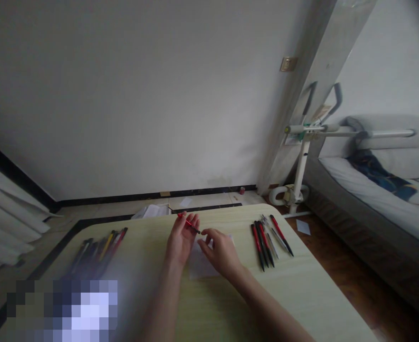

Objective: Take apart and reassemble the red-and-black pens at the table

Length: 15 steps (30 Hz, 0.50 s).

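Note:
My left hand point(181, 238) is closed on a red pen point(188, 223) above the middle of the light wooden table point(312, 294). The fingertips of my right hand point(220, 252) pinch the pen's dark end. Under both hands lies a white sheet of paper point(199, 263). A row of several red, black and silver pens point(269, 235) lies to the right of my right hand. Another bunch of several pens point(100, 246), dark, yellow and red, lies at the left of the table.
A pixelated patch point(63, 311) covers the table's near left corner. Beyond the table are a white wall, loose papers point(152, 211) on the floor, a white exercise frame point(302, 156) and a grey bed point(373, 190) at the right.

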### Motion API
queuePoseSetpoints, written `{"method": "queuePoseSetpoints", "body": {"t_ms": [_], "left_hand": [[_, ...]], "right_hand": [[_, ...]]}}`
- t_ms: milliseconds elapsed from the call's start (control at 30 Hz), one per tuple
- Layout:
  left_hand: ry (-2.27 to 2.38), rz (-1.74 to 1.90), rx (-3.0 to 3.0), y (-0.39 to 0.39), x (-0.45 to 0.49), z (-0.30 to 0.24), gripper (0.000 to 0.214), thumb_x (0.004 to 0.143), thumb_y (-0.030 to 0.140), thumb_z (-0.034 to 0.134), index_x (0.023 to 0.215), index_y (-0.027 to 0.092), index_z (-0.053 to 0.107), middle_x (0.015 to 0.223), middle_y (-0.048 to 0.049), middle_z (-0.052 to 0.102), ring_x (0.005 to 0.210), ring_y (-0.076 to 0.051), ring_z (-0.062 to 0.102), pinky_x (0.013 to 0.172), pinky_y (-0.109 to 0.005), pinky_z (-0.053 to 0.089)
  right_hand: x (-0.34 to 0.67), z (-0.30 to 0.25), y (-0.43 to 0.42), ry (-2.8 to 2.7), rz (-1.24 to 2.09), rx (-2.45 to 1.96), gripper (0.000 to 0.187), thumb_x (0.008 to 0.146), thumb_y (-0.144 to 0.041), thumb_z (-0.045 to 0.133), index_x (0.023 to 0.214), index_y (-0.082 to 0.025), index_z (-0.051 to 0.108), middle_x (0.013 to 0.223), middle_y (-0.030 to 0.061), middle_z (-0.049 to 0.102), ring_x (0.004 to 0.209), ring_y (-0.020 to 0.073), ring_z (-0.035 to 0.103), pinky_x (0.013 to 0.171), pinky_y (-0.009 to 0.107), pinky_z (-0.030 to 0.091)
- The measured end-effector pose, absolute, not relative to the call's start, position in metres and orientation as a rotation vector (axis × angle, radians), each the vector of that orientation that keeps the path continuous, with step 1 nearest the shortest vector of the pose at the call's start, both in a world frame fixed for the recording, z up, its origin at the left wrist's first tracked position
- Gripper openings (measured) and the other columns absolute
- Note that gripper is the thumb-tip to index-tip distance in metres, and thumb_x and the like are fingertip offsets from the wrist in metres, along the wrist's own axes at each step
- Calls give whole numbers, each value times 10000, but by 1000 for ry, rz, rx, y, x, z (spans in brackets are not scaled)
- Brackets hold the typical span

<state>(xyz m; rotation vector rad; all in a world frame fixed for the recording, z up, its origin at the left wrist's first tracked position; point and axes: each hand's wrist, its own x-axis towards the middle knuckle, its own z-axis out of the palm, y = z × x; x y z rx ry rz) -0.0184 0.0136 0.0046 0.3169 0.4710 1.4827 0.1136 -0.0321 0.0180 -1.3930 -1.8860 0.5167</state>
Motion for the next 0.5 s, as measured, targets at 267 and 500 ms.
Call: {"method": "queuePoseSetpoints", "body": {"t_ms": [267,500], "left_hand": [[553,1252,447,8,-5,-4,207,686,183,668,882,192,602,862,-60,669,884,-216,620,790,-353,454],[473,1097,499,6,-7,0,215,755,288,601,931,165,613,917,-84,667,974,-245,588,862,-394,416]], "right_hand": [[116,7,-31,-1930,364,-1479,224,853,-347,450,973,-223,593,809,31,642,696,149,593,621,224,395],[121,5,-34,-1898,344,-1448,227,844,-281,466,1022,-227,595,842,38,655,706,155,601,638,231,413]]}}
